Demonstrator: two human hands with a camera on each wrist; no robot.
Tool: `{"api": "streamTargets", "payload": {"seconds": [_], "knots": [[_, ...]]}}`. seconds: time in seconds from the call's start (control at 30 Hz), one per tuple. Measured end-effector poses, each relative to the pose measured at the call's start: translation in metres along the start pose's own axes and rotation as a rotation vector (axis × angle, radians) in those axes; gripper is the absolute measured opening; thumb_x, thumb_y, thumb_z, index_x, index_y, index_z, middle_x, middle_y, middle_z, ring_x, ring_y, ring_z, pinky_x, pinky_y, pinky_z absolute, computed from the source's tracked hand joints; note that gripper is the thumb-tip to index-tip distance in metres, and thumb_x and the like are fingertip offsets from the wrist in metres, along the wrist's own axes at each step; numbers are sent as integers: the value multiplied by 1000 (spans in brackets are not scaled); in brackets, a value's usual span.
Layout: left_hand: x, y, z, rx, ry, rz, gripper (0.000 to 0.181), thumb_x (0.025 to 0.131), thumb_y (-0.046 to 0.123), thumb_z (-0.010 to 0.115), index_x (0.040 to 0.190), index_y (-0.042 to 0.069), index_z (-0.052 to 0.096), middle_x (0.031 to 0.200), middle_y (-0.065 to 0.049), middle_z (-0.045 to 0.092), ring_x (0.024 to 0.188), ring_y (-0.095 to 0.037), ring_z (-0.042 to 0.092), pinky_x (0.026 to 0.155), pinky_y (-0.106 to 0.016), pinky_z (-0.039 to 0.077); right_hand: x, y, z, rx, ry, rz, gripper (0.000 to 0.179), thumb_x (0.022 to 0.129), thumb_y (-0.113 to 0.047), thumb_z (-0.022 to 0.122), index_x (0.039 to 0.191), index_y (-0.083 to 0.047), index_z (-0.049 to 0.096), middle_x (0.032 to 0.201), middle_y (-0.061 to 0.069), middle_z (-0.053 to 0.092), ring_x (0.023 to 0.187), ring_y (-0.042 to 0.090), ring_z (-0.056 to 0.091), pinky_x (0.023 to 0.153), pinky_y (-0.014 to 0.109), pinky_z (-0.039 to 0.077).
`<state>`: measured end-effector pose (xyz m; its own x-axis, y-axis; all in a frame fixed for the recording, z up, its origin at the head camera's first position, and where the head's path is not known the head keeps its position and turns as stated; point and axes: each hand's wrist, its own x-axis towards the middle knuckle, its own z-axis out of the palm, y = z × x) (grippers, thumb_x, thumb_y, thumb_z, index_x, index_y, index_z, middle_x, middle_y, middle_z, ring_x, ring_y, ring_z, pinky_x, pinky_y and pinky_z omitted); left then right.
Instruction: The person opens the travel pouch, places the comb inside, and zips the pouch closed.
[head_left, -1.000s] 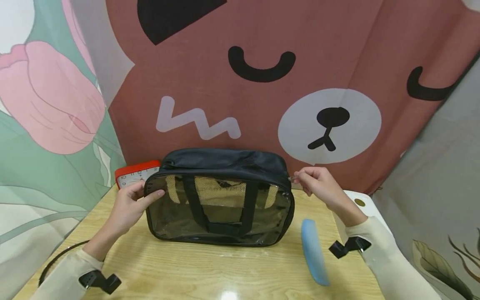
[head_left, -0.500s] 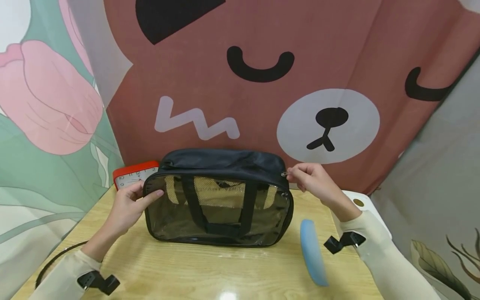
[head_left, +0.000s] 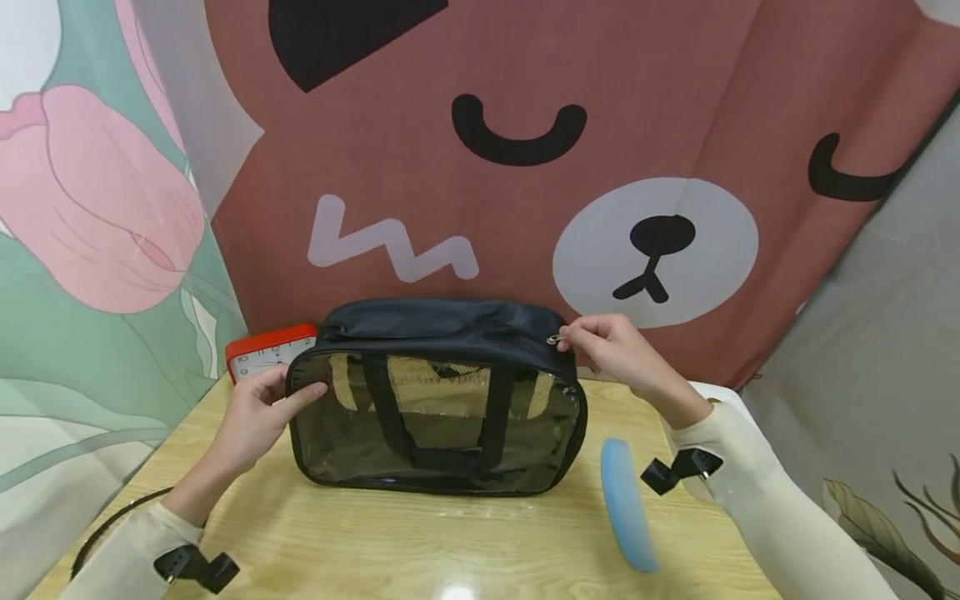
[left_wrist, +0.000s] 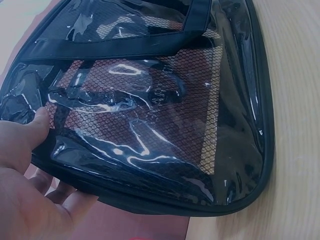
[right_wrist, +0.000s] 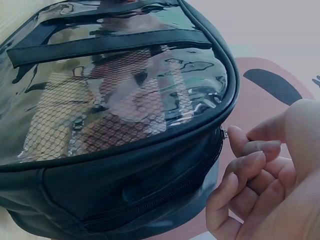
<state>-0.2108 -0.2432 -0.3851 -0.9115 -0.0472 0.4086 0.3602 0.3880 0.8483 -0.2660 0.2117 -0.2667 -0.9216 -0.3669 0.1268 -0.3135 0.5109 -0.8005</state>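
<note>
The clear-fronted black bag (head_left: 447, 423) stands on the wood-grain table (head_left: 360, 546); the left hand (head_left: 258, 414) grips its edge, the right hand (head_left: 617, 350) pinches the zipper pull (head_left: 553, 339). Pulling crookedly could jam it.

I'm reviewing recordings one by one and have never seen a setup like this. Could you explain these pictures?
There is no machine: a person works bare-handed. The wide picture comes from a camera on the head; the two closer ones come from small black wrist cameras. On the pale wooden table stands a black bag with a smoky see-through plastic front. Behind its left end is a red-framed clock with a white face; to its right lies a curved blue object I can't identify. The left hand grips the bag's left edge; the right hand pinches a metal zipper pull.
</note>
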Motion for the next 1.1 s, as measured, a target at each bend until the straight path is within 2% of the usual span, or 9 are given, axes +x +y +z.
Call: {"api": "streamTargets", "payload": {"seconds": [0.17,0.4,0.7,0.97,1.1], "knots": [[3,2,1,5,0,15,16,93,15,77,98,0,73,76,9,67,74,-7,63,67,-22,52,3,-7,0,-32,-1,-4,36,108,-25,51,95,2,70,54,-4,42,51,10,37,56,29,40],[5,3,2,0,-22,2,18,94,17,77,100,1,72,78,11,67,75,-7,63,68,-23,53,5,-13,0,1,-28,4,36,108,-25,51,99,4,70,53,-6,35,47,10,27,55,27,36],[1,4,4,-7,-20,3,14,93,15,77,97,2,72,75,9,65,73,-9,62,67,-24,52,6,-20,1,38,-64,40,37,110,-24,47,104,6,68,59,-6,34,49,8,26,50,26,30],[3,7,5,-14,-14,48,14,93,12,77,99,0,73,78,11,67,76,-7,64,71,-21,53,6,-33,-4,10,-117,40,39,112,-26,41,110,3,67,59,-3,41,47,8,31,43,26,27],[2,7,5,-23,-25,40,14,93,11,77,99,0,73,78,12,68,76,-7,64,70,-22,54,8,-39,-7,-40,-153,30,38,111,-28,43,112,-1,69,59,-3,41,44,9,31,41,27,27]]}}
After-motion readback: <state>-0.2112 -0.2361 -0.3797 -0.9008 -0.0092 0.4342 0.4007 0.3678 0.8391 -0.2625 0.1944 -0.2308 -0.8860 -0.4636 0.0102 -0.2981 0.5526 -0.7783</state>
